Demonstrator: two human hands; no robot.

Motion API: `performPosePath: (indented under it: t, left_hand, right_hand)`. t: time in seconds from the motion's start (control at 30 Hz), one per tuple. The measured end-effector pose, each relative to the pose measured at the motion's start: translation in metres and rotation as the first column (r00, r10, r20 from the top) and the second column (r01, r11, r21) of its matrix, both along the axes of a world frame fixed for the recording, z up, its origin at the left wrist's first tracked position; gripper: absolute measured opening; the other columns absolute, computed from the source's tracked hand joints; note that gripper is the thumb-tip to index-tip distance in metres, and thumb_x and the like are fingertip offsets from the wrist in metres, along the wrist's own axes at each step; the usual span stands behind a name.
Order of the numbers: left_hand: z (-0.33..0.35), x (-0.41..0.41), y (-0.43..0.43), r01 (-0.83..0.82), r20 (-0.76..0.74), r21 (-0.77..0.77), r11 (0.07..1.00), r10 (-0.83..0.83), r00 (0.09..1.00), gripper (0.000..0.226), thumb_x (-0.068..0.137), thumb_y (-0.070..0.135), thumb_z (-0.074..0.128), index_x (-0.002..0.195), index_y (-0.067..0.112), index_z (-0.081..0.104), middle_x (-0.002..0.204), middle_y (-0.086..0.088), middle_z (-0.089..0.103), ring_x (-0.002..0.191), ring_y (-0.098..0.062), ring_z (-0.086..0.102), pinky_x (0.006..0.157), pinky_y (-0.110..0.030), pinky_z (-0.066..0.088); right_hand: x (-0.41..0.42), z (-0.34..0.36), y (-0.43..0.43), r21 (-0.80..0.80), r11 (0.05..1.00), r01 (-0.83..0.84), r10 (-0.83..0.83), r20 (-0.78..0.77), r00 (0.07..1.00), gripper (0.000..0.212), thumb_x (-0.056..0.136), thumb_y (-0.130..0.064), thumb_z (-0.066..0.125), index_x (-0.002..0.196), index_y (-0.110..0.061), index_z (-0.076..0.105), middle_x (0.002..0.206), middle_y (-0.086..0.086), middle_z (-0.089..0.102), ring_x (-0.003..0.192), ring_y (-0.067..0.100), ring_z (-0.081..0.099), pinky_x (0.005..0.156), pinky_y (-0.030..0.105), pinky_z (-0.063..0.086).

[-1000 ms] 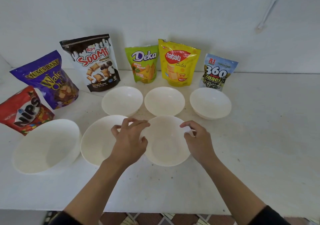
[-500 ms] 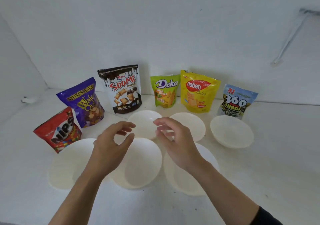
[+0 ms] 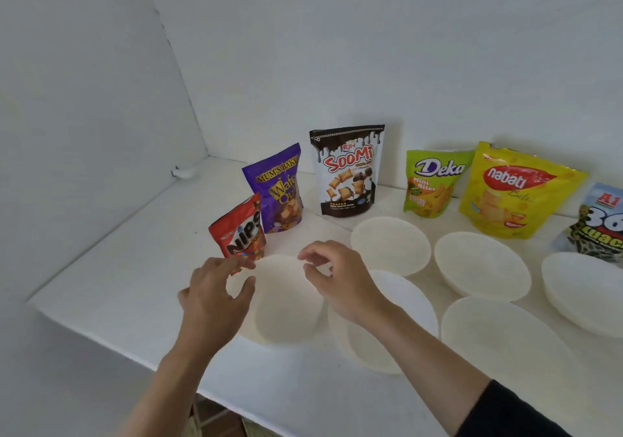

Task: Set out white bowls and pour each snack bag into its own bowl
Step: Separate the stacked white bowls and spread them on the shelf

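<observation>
Six snack bags stand along the back wall: red Nips (image 3: 241,231), purple Mum's Bakery wafer (image 3: 276,190), Soomi (image 3: 347,170), green Deka (image 3: 431,183), yellow Nabati (image 3: 512,190) and 360 Kuaci (image 3: 600,224), cut by the right edge. Several empty white bowls sit before them in two rows. The leftmost front bowl (image 3: 286,305) lies between my hands. My left hand (image 3: 215,295) hovers at its left rim with fingers loosely curved. My right hand (image 3: 337,278) is over its right rim, fingers curved, holding nothing I can see. My right arm partly hides the middle front bowl (image 3: 401,301).
The white table (image 3: 135,268) meets walls at the back and left; its front edge runs diagonally below my arms. A small white fitting (image 3: 183,171) sits in the far left corner. Back-row bowls (image 3: 391,248), (image 3: 482,268), (image 3: 586,291) stand close together.
My view has swung left. Both hands moved left from the middle front bowls to either side of the leftmost front bowl, near the Nips bag.
</observation>
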State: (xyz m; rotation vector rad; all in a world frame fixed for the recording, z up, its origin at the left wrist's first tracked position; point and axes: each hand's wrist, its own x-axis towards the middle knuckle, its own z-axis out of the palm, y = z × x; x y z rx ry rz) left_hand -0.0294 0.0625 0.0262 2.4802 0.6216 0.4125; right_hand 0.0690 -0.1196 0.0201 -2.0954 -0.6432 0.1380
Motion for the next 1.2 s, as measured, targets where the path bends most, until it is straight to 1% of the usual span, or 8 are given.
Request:
performPosePath:
  t: [0.1, 0.33, 0.43, 0.57, 0.77, 0.97, 1.07, 1.2]
  left_hand:
    - [-0.024, -0.005, 0.014, -0.017, -0.167, 0.118, 0.993, 0.037, 0.985, 0.025, 0.090, 0.035, 0.069, 0.115, 0.037, 0.067, 0.128, 0.002, 0.054, 0.121, -0.025, 0.052, 0.097, -0.046, 0.042]
    - [-0.042, -0.005, 0.023, 0.035, -0.241, -0.216, 0.976, -0.088, 0.967, 0.036, 0.090, 0.011, 0.063, 0.114, 0.037, 0.056, 0.120, 0.004, 0.057, 0.100, -0.024, 0.060, 0.084, -0.031, 0.053]
    - [-0.037, -0.004, 0.027, 0.046, -0.199, -0.231, 0.972, -0.093, 0.976, 0.041, 0.087, 0.003, 0.059, 0.110, 0.036, 0.053, 0.117, 0.003, 0.060, 0.090, -0.027, 0.061, 0.067, -0.027, 0.051]
    - [-0.012, 0.002, 0.027, 0.058, -0.110, -0.189, 0.980, -0.080, 0.991, 0.040, 0.086, 0.005, 0.063, 0.109, 0.037, 0.055, 0.117, 0.009, 0.060, 0.094, -0.025, 0.062, 0.074, -0.034, 0.059]
    - [0.038, 0.023, 0.002, 0.180, 0.038, -0.189, 0.965, -0.175, 0.984, 0.042, 0.086, 0.006, 0.063, 0.108, 0.042, 0.059, 0.106, 0.011, 0.060, 0.083, -0.012, 0.062, 0.059, -0.018, 0.047]
    - [0.067, 0.053, -0.054, 0.315, 0.177, -0.259, 0.913, -0.275, 0.945, 0.043, 0.087, 0.003, 0.061, 0.104, 0.042, 0.064, 0.110, 0.012, 0.063, 0.079, -0.013, 0.064, 0.058, -0.029, 0.053]
    - [0.072, 0.061, -0.094, 0.385, 0.233, -0.273, 0.882, -0.328, 0.916, 0.042, 0.088, 0.002, 0.061, 0.103, 0.041, 0.065, 0.110, 0.015, 0.063, 0.075, -0.010, 0.065, 0.060, -0.037, 0.059]
    - [0.070, 0.065, -0.156, 0.470, 0.229, -0.285, 0.835, -0.417, 0.880, 0.043, 0.090, 0.002, 0.060, 0.103, 0.043, 0.063, 0.098, 0.027, 0.062, 0.059, -0.012, 0.060, 0.058, -0.037, 0.053]
  right_hand:
    - [0.004, -0.013, 0.020, -0.214, 0.977, -0.018, 0.021, 0.011, 1.000, 0.021, 0.093, -0.020, 0.062, 0.113, -0.020, 0.069, 0.119, 0.002, 0.058, 0.110, 0.017, 0.059, 0.094, 0.030, 0.047]
    - [0.004, -0.028, 0.043, -0.484, 0.874, -0.050, 0.025, -0.057, 0.998, 0.050, 0.092, -0.002, 0.057, 0.140, -0.012, 0.051, 0.146, 0.006, 0.044, 0.126, 0.027, 0.053, 0.105, 0.034, 0.044]
    - [0.010, -0.022, 0.042, -0.416, 0.909, -0.008, -0.022, -0.066, 0.998, 0.060, 0.088, 0.010, 0.052, 0.144, -0.013, 0.049, 0.143, 0.006, 0.053, 0.131, 0.025, 0.049, 0.108, 0.032, 0.041]
    - [0.012, -0.010, 0.034, -0.220, 0.968, 0.121, -0.115, 0.040, 0.992, 0.050, 0.092, 0.007, 0.049, 0.136, -0.016, 0.059, 0.136, 0.001, 0.063, 0.128, 0.020, 0.055, 0.108, 0.030, 0.044]
    - [0.022, 0.027, -0.006, 0.170, 0.935, 0.311, -0.316, -0.002, 0.949, 0.048, 0.091, 0.011, 0.049, 0.118, -0.023, 0.070, 0.117, -0.008, 0.069, 0.094, -0.006, 0.056, 0.076, -0.003, 0.039]
    - [0.023, 0.055, -0.071, 0.345, 0.862, 0.372, -0.332, -0.171, 0.928, 0.066, 0.078, 0.015, 0.036, 0.108, -0.032, 0.072, 0.061, -0.003, 0.044, 0.039, 0.008, 0.030, 0.040, 0.015, 0.027]
    - [0.019, 0.063, -0.114, 0.388, 0.819, 0.423, -0.379, -0.188, 0.906, 0.068, 0.077, 0.016, 0.034, 0.106, -0.030, 0.072, 0.081, 0.009, 0.056, 0.041, 0.007, 0.030, 0.040, 0.015, 0.026]
    - [0.016, 0.069, -0.180, 0.440, 0.754, 0.487, -0.441, -0.210, 0.872, 0.067, 0.076, 0.019, 0.036, 0.101, -0.030, 0.075, 0.106, -0.018, 0.069, 0.063, -0.004, 0.052, 0.054, 0.013, 0.037]
